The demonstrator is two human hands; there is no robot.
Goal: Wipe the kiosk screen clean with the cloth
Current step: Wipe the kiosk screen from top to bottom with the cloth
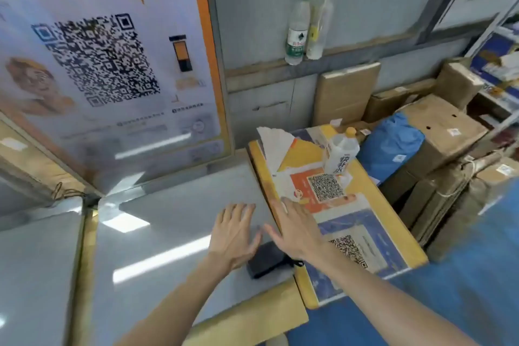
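Note:
The kiosk screen stands upright at the upper left, showing a large QR code inside an orange frame. My left hand lies flat with straight fingers on the grey counter below the screen. My right hand is stretched out, fingers spread, over the edge between the counter and a printed yellow board. Neither hand holds anything. A folded white cloth or paper lies at the far end of the board. A small black box sits on the counter just under my hands.
A white bottle with a yellow cap stands on the board. Two plastic bottles stand on a wall ledge. Cardboard boxes and a blue bag are stacked at the right, above a blue floor.

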